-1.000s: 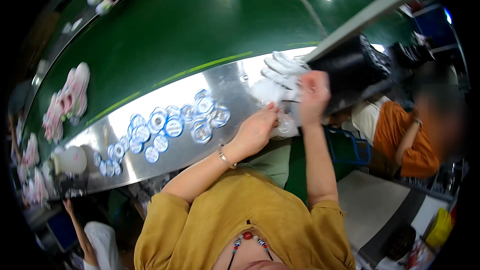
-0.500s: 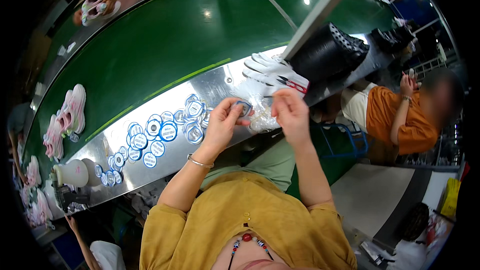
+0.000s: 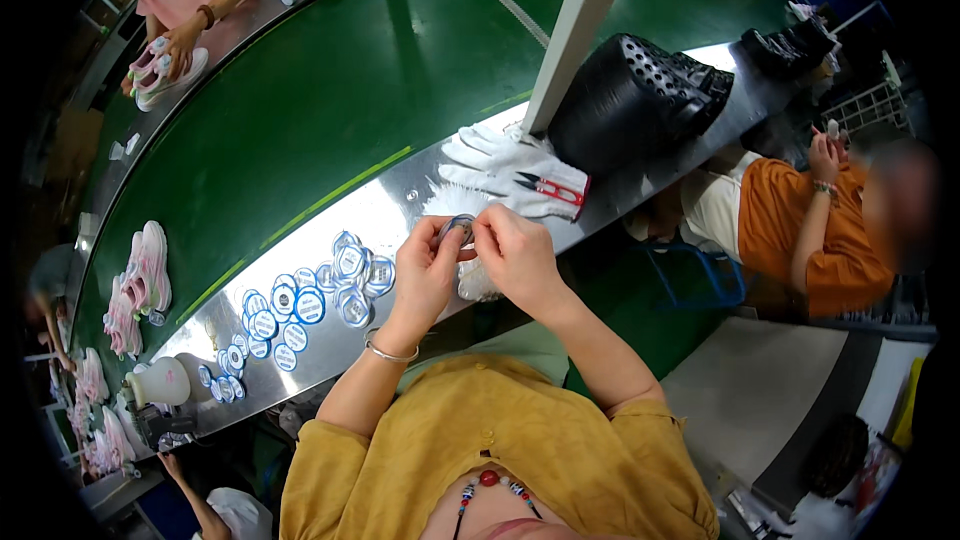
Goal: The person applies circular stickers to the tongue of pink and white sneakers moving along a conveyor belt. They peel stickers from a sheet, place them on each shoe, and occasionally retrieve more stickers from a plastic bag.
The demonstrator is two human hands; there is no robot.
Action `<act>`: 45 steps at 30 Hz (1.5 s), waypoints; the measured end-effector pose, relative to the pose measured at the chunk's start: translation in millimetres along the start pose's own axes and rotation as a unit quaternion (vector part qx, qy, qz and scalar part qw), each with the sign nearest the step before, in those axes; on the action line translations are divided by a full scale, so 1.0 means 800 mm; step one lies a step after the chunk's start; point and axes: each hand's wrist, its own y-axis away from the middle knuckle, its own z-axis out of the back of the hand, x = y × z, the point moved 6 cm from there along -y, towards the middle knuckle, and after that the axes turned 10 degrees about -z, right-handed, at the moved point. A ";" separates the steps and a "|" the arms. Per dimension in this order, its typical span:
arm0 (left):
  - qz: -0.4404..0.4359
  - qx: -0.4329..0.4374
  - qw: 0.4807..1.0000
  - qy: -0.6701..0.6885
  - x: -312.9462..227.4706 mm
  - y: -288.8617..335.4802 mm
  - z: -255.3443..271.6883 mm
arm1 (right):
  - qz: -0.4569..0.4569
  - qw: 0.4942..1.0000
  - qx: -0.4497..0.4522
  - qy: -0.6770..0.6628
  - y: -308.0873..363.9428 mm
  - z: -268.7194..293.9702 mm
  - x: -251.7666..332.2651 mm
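Note:
Over the metal ledge, my left hand is closed on a round blue-edged tag, held up between thumb and fingers. My right hand meets it at the tag's right side, fingertips pinched together. Whatever lies between those fingertips is too small to make out. Beneath and behind both hands lies a bundle of fine clear-white strands, partly covered by them. To the left, several round blue-and-white tags are spread in loose overlapping groups.
White gloves with red-handled thread snips on top lie beyond my hands. A grey post and black perforated bin stand right of them. Pink shoes sit on the green belt. Co-workers are at far left and right.
My right hand has moved left from above the strands to the tag in my left hand. The view has shifted. Across the belt, a person's hands have lowered a shoe.

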 end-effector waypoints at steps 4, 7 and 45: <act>-0.007 -0.002 0.998 -0.061 0.001 -0.023 -0.010 | -0.016 1.000 0.024 0.000 -0.033 0.001 -0.010; 0.021 -0.019 0.999 -0.037 -0.017 -0.036 -0.016 | 0.003 0.998 0.062 -0.025 -0.050 0.005 -0.010; 0.037 -0.296 0.941 -0.160 -0.112 0.107 0.014 | -0.007 0.929 0.370 0.028 -0.016 0.021 0.106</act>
